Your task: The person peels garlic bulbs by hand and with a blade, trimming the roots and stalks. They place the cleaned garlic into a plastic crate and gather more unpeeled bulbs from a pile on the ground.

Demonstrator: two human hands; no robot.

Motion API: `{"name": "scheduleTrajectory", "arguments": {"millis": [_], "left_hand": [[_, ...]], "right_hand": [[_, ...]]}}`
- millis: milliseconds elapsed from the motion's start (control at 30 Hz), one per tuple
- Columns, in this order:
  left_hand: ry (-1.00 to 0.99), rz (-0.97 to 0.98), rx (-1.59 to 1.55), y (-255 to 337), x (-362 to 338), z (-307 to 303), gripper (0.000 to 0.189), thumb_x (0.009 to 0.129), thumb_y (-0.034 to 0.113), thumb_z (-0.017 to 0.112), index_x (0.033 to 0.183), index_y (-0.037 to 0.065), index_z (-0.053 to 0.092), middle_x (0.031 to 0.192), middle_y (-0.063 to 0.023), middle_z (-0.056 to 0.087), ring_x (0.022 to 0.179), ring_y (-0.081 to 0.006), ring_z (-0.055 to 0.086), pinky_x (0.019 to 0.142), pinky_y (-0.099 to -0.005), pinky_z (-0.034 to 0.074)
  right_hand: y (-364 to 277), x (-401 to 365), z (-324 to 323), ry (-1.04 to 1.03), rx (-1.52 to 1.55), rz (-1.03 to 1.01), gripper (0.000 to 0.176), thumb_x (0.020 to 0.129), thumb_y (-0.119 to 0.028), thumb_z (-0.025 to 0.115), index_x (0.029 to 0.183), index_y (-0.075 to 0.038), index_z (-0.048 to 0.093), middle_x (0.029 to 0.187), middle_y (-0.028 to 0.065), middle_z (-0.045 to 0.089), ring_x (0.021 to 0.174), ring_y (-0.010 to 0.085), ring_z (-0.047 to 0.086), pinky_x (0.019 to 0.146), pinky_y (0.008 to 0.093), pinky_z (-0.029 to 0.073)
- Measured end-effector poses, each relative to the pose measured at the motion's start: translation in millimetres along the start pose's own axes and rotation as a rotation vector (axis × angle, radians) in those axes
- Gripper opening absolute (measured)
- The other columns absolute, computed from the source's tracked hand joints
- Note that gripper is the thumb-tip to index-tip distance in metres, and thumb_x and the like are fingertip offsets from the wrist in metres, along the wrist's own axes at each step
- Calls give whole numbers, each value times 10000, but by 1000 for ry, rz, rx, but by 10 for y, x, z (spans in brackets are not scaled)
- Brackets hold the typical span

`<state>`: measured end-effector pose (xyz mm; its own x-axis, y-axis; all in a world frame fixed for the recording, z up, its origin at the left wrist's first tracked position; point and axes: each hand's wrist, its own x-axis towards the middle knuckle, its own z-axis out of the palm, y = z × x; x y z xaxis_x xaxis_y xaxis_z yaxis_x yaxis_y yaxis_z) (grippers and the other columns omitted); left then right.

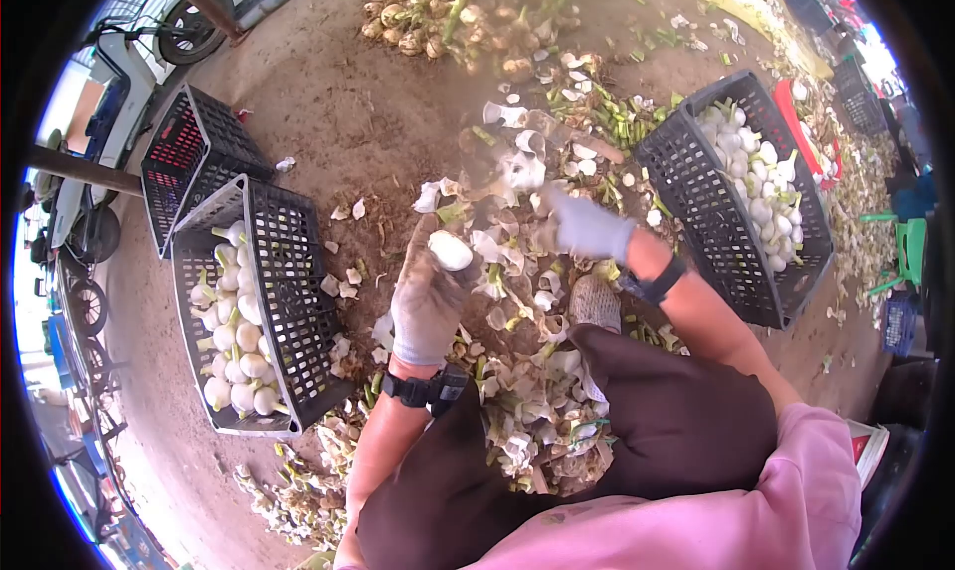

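Note:
A peeled white garlic bulb (pixel 451 251) rests in my left hand (pixel 430 296), which wears a soiled glove, its fingers curled around the bulb's side. My right hand (pixel 587 224), also gloved, is to the right of it, over the peelings; its fingers are smeared by motion, and whether they hold anything is unclear. Loose garlic skins (pixel 527 371) lie between my legs and under both hands. On the left stands a black crate (pixel 288 301) of white bulbs with green stems. Another black crate (pixel 696 212) of peeled bulbs stands on the right.
Beyond my hands lies a heap of unpeeled bulbs (pixel 423 13). Cut stems (pixel 622 122) and skins litter the ground. An empty-looking black crate (pixel 204 162) stands behind the left one. A motorbike (pixel 114 102) is at the far left, a green stool (pixel 909 254) at the far right.

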<state>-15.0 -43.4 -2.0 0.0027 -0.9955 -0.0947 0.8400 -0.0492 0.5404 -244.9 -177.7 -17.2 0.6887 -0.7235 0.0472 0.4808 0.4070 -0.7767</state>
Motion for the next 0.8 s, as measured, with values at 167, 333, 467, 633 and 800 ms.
{"name": "scheduleTrajectory", "arguments": {"millis": [167, 333, 467, 633, 800], "left_hand": [[89, 50, 390, -1, 8, 59, 650, 865, -98, 511, 1466, 28, 297, 1282, -133, 554, 1104, -211, 603, 942, -324, 511], [3, 326, 1038, -125, 43, 56, 820, 689, -186, 580, 1449, 0, 334, 1262, -130, 569, 1136, -234, 581, 983, -342, 468], [30, 344, 1329, -99, 67, 70, 778, 673, -141, 609, 1408, -19, 384, 1202, -127, 596, 1107, -207, 592, 925, -317, 490], [67, -271, 856, -142, 75, -98, 668, 735, -140, 629, 1355, -19, 413, 1101, -89, 614, 998, -193, 647, 793, -292, 558], [95, -356, 679, -25, 12, 157, 608, 792, -144, 619, 1346, -15, 405, 1060, -64, 621, 938, -176, 663, 722, -299, 601]], "right_hand": [[283, -70, 509, -20, -358, 64, 732, 782, -354, 789, 1292, 47, 450, 1017, 119, 657, 935, 219, 643, 830, 312, 509], [220, -39, 810, 25, -1040, -365, 524, 820, -225, 773, 1218, -7, 511, 1062, 93, 588, 995, 171, 576, 834, 317, 480], [218, -62, 760, 42, -1080, -355, 390, 782, -65, 708, 1146, -4, 581, 1101, 158, 599, 1012, 315, 592, 897, 373, 475], [422, -109, 540, -35, -1027, -251, 318, 795, -41, 658, 1111, -20, 622, 1030, 167, 623, 984, 349, 597, 876, 393, 486], [358, -159, 630, -17, -1086, -311, 366, 735, -17, 661, 1100, -31, 630, 994, 157, 628, 961, 337, 603, 807, 390, 495]]}}
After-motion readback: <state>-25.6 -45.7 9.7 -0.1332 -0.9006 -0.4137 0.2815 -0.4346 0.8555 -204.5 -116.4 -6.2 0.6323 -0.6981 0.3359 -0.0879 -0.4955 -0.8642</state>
